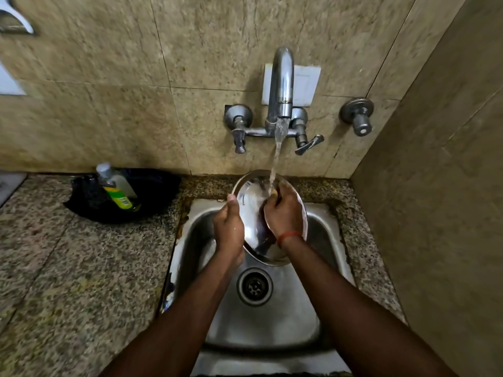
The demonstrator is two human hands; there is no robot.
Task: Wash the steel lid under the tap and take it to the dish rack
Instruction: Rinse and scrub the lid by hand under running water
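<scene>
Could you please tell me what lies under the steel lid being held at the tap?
Under the steel lid is the steel sink, its drain showing just past the lid's near edge. The lid, left hand and right hand cover the sink's back part.

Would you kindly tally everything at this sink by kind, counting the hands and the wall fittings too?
steel lid: 1
hands: 2 (left hand, right hand)
tap spout: 1
valve handles: 3
bottle: 1
sink: 1
Total: 9
</scene>
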